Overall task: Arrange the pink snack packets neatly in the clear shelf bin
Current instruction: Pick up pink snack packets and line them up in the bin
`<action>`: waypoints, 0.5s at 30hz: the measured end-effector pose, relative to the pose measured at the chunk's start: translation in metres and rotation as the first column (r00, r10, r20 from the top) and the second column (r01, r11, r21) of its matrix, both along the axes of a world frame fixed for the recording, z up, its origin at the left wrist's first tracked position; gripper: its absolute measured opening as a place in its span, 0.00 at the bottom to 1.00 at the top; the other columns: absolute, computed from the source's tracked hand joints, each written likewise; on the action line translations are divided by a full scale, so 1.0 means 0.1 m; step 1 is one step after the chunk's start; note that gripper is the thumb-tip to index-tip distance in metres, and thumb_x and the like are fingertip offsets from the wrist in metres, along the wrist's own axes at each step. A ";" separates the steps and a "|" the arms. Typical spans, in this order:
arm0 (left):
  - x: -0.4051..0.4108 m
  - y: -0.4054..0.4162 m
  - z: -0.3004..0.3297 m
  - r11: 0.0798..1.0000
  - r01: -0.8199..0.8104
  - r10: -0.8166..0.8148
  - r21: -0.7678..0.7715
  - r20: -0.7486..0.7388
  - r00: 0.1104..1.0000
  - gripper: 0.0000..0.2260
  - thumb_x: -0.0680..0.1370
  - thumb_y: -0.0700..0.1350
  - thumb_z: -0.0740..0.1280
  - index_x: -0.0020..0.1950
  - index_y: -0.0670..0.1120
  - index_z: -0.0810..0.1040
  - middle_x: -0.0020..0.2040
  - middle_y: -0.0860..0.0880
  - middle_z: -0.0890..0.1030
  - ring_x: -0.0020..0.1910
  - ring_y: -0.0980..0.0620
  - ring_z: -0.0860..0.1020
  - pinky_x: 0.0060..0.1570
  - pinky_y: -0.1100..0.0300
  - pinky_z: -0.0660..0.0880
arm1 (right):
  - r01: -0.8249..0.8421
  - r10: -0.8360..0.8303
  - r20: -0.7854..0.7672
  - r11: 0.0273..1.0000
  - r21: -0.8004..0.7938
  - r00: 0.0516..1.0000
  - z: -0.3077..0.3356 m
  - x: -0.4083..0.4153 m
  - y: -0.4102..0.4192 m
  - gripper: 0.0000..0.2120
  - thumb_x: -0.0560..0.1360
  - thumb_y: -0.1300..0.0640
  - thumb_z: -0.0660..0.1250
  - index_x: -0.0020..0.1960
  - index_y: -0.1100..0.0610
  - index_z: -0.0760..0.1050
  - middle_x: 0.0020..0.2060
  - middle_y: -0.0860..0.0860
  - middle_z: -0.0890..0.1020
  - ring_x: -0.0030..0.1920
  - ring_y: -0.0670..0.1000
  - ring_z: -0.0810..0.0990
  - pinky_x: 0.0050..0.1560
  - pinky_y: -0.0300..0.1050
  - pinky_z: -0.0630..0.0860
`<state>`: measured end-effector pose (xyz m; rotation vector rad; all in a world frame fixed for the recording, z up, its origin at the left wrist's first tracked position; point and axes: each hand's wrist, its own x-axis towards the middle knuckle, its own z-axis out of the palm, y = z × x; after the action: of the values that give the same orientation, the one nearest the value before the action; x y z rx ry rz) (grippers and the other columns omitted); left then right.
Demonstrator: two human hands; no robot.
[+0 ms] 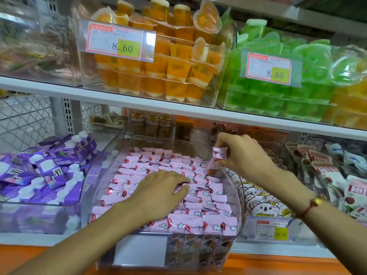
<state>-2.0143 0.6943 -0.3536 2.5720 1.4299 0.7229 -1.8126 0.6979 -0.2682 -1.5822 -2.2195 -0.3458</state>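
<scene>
To my left, purple drink pouches (49,167) with white caps lie heaped in their own bin. My left hand (158,192) rests flat, fingers spread loosely, on the pink snack packets (206,215), which sit in rows filling the clear shelf bin (237,197) on the lower shelf. My right hand (243,155) pinches a few pink packets (218,155) above the bin's far right corner, near its wall. I judge the risk is here: the wrappers look glossy and slippery, crimped at the ends, so the pinched ones could slide out, or my pressing palm could skew the tidy rows. The bin's curved acrylic front is low; a nudged packet might spill over. Bear-print packets (260,203) lie further right.
</scene>
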 end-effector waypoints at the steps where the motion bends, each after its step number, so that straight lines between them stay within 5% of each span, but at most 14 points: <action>1: 0.00 0.00 0.00 1.000 -0.001 0.001 0.016 0.007 1.000 0.16 0.81 0.55 0.55 0.67 0.57 0.72 0.63 0.57 0.76 0.59 0.55 0.73 0.53 0.62 0.65 | 0.000 0.002 0.031 0.998 -0.056 1.000 0.05 -0.04 0.06 0.17 0.66 0.56 0.77 0.44 0.50 0.69 0.41 0.51 0.80 0.44 0.58 0.78 0.39 0.47 0.70; 8: 0.00 -0.02 0.00 0.999 0.004 -0.005 0.044 0.021 1.000 0.16 0.81 0.55 0.55 0.66 0.56 0.73 0.64 0.57 0.76 0.59 0.56 0.73 0.50 0.64 0.62 | 0.087 -0.010 0.304 0.967 -0.240 0.953 0.02 -0.16 0.37 0.17 0.70 0.53 0.74 0.56 0.56 0.76 0.54 0.55 0.79 0.55 0.58 0.77 0.48 0.45 0.71; 11: 0.01 0.00 -0.01 0.999 0.002 -0.003 0.038 0.016 1.000 0.16 0.81 0.55 0.55 0.67 0.56 0.73 0.64 0.57 0.76 0.60 0.56 0.72 0.51 0.65 0.62 | 0.081 0.045 0.407 0.954 -0.287 0.912 -0.14 -0.16 0.38 0.09 0.75 0.56 0.65 0.53 0.56 0.79 0.52 0.54 0.81 0.53 0.57 0.78 0.49 0.47 0.75; 15: 0.00 0.00 0.00 1.000 0.006 -0.006 0.016 0.008 1.000 0.16 0.81 0.55 0.55 0.67 0.56 0.72 0.65 0.57 0.75 0.60 0.56 0.72 0.52 0.65 0.62 | 0.062 0.061 0.486 0.970 -0.233 0.872 -0.22 -0.11 0.30 0.12 0.77 0.56 0.59 0.53 0.53 0.80 0.51 0.55 0.80 0.57 0.56 0.71 0.50 0.47 0.65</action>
<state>-2.0142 0.6943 -0.3536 2.5808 1.4190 0.7461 -1.8238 0.7274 -0.2905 -1.7730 -2.7339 -0.5471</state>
